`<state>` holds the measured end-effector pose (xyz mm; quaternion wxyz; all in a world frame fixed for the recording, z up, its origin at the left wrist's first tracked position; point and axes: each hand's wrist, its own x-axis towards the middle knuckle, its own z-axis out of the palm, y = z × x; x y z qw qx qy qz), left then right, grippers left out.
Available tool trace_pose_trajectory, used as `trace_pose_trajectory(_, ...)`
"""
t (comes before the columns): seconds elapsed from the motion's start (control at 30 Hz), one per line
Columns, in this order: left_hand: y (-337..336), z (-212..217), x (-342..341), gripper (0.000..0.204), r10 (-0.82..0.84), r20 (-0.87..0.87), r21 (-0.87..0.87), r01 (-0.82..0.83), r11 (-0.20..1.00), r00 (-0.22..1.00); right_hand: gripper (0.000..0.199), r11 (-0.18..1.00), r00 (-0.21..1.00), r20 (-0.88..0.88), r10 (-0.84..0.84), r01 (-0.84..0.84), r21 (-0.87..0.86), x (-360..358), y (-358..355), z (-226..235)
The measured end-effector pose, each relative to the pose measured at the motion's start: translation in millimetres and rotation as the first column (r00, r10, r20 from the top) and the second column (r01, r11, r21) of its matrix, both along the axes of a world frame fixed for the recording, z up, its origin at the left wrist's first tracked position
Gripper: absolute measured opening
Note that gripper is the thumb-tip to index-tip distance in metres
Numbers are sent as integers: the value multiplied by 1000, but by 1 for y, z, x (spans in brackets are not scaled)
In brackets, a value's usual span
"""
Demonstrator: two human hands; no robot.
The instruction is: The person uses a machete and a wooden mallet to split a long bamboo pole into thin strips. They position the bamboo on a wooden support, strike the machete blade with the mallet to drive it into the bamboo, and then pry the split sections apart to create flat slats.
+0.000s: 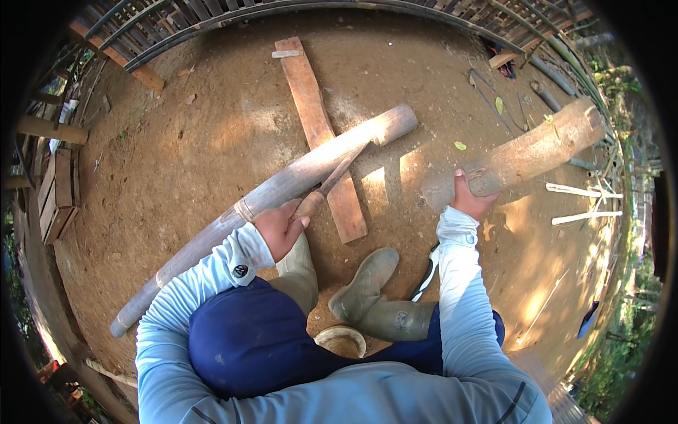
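Observation:
My left hand point(279, 227) is closed around the wooden handle of a machete point(345, 169). The blade slants away to the right, its tip at a notch near the far end of a thick bamboo pole point(282, 185). That pole lies diagonally across a reddish wooden plank point(311, 99) on the ground. Out to the right, my right hand point(472, 200) grips the near end of a short, thick log point(533, 152), thumb on top. The log tilts up and away to the right, clear of the bamboo.
Rubber boots point(378, 283) stand just before me on packed dirt, beside a curved black-and-white object point(426, 275). A wooden crate point(60, 194) sits at the left. Pale split strips point(583, 191) and bamboo lengths point(554, 74) lie to the right. A slatted bamboo fence point(296, 18) runs along the back.

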<state>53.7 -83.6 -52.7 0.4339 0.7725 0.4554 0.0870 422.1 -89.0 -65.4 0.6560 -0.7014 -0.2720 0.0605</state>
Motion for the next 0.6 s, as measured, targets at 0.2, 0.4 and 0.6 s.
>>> trace_pose_trajectory(0.2,0,4,2,44,-19,5,-30,19,999,1000,109,380,873,-149,465,-349,-857,-84,-59,-101)
trace_pose_trajectory(0.4,0,4,-3,41,-24,8,18,23,1000,1000,84,545,787,-86,611,-497,-675,-72,-66,-87)
trace_pose_trajectory(0.6,0,8,-1,43,-24,-54,-36,22,999,998,85,846,905,158,395,-292,-445,-13,-34,8)
